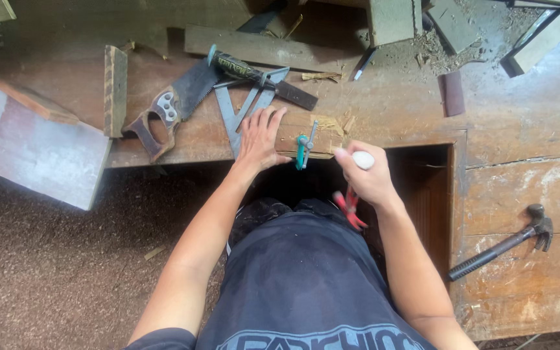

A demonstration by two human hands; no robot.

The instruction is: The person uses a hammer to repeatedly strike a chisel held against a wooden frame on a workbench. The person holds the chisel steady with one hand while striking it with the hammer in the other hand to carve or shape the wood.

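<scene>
the left hand (258, 139) lies flat, fingers spread, pressing down on a small wood block (306, 133) at the near edge of the counter (520, 129). its grip is open: it pins the block without wrapping round it. the right hand (367, 181) is closed round a tool with a pale rounded handle end (363, 159), held just beside the block's right end; what kind of tool it is cannot be told, as the hand is blurred. red-handled pliers (350, 209) show just below that hand, over the lap.

a teal clamp-like tool (303, 150) sits against the block's front face. the block looks stiff, light and rough, likely to slide unless held from above, so a flat palm on its top face near the left end suits it, clear of the splintered right end.

behind the block lie a metal square (244, 107) and a handsaw (176, 107). a hammer (503, 243) rests well apart on the right, and loose boards and shavings lie at the back.
</scene>
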